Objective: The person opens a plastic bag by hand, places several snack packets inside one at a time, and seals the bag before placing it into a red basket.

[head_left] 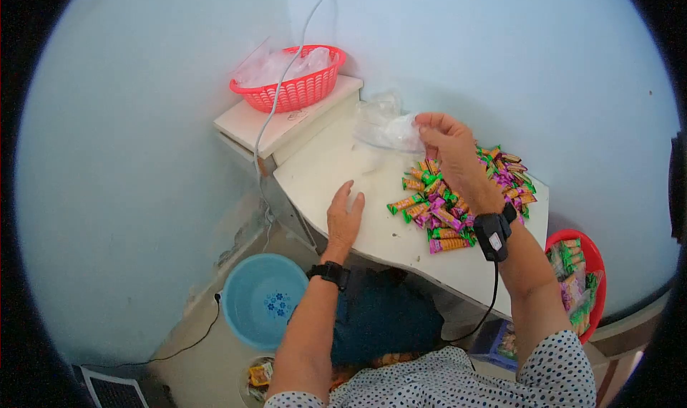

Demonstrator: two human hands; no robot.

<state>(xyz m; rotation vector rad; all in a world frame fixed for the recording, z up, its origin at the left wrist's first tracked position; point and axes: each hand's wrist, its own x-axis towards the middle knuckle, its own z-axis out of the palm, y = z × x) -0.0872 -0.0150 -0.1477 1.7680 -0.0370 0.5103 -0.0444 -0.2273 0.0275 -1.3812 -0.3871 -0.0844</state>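
My right hand (449,149) is at the back of the white table (322,168), its thumb and fingertips pinched at the edge of a clear plastic bag (401,130). Another crumpled clear bag (379,106) lies just behind it. Beneath and beside my right wrist spreads a pile of small wrapped snacks (447,218) in green, orange and purple wrappers; my forearm hides part of it. Over the table's left side, my left hand (345,218) is held with its fingers apart and nothing in it.
A red basket (304,91) of clear bags stands on a raised white ledge (286,125) at the back left, with a hanging cable (261,132) in front. On the floor is a blue basin (243,300). A red tub (600,293) of packed snacks stands right of the table.
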